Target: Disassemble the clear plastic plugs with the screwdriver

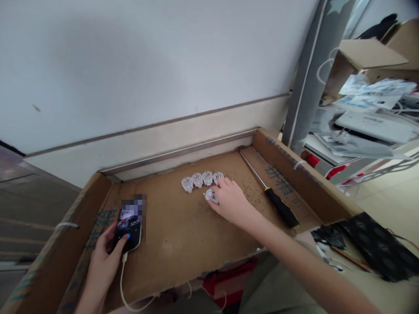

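Observation:
My left hand (106,250) grips a smartphone (129,229) with a lit screen, thumb resting on the glass. A white charging cable (122,279) runs from its lower end. My right hand (231,200) has its fingers closed around a small clear-and-white plug part (211,196), which shows between thumb and fingertips. Just beyond it, several similar plug parts stand side by side in a row, the leftmost plug part (187,184) with its metal pins pointing up. The fingertips of my right hand partly cover the rightmost plug part (217,176).
Cardboard (166,261) with raised sides lines the work surface. A long screwdriver (279,207) with a black handle lies on the right. Behind stands a white panel (147,65). At far right, a table carries plastic bags (376,93) and an open cardboard box (369,54).

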The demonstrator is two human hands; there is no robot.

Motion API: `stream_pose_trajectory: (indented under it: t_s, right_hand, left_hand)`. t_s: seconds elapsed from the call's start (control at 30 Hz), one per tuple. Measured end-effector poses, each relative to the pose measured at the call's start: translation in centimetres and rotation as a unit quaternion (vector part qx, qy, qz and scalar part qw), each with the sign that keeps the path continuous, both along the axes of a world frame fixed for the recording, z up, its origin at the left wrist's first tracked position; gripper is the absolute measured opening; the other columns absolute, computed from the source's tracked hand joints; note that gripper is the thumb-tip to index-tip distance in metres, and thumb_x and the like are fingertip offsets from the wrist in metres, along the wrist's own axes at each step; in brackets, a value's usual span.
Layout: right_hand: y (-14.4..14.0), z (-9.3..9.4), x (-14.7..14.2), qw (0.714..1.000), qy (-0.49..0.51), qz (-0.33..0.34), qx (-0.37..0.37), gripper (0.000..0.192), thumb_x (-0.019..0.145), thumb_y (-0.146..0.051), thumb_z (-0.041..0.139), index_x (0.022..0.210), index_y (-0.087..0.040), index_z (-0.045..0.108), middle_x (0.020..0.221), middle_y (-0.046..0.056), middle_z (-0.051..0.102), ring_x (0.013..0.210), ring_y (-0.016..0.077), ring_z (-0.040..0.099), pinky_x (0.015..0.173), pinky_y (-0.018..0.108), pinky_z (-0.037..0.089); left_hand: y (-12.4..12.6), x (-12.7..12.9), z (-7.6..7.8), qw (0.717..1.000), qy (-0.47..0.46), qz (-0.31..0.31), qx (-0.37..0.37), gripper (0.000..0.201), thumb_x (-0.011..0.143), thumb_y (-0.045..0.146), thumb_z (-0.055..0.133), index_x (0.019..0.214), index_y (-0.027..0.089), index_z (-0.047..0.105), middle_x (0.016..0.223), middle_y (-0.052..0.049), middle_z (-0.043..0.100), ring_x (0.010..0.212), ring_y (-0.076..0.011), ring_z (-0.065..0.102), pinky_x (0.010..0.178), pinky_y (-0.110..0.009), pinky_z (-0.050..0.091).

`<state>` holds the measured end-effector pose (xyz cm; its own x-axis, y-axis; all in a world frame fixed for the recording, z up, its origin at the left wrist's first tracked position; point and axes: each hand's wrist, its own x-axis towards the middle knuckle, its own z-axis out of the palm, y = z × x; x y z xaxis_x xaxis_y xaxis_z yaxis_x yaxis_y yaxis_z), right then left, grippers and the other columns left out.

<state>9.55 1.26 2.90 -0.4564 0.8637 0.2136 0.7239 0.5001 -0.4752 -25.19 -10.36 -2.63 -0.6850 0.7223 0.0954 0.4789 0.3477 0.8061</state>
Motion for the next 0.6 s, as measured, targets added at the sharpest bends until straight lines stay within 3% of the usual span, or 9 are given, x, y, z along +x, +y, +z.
stream_pose_trajectory:
  t_s: [0.17,0.33,0.4,0.6]
  right_hand:
    - [1.4,0.4,-1.1,0.995,-0.087,0.035,-0.019,0.020,0.081,-0.016,0.056,0.097,-0.009,0.066,0.106,0.015,0.055,0.103,0.0232,0.051,0.089,0.036,0.043]
    - [2.0,0.3,-0.8,0.994,-0.103,0.036,-0.028,0.028,0.086,-0.030,0.054,0.107,-0.014,0.064,0.112,0.012,0.053,0.105,0.0212,0.051,0.091,0.035,0.044]
    - [2.0,0.4,-1.5,0.994,-0.104,0.027,-0.034,0.029,0.086,-0.034,0.056,0.103,-0.013,0.065,0.111,0.013,0.054,0.106,0.0225,0.051,0.092,0.038,0.043]
    - [2.2,0.2,-3.2,0.997,-0.059,0.006,-0.046,0.013,0.084,-0.015,0.052,0.087,-0.009,0.063,0.100,0.010,0.058,0.101,0.0171,0.052,0.089,0.035,0.044]
  left_hand:
    - [-0.1,0.0,0.1,1.000,-0.001,-0.012,0.005,0.068,0.065,0.047,0.061,0.126,0.017,0.051,0.134,-0.014,0.053,0.128,-0.0320,0.045,0.108,-0.050,0.035]
    - [-0.1,0.0,0.3,1.000,0.001,-0.009,0.005,0.063,0.065,0.045,0.062,0.122,0.017,0.054,0.128,-0.014,0.057,0.125,-0.0327,0.048,0.106,-0.050,0.038]
    - [-0.2,-0.2,0.1,1.000,0.000,-0.012,0.002,0.066,0.066,0.047,0.062,0.124,0.017,0.053,0.129,-0.015,0.057,0.126,-0.0329,0.047,0.106,-0.050,0.037]
    - [-0.3,-1.0,-0.7,1.000,0.012,-0.028,-0.009,0.073,0.066,0.052,0.060,0.129,0.016,0.050,0.134,-0.016,0.053,0.128,-0.0336,0.045,0.107,-0.050,0.035]
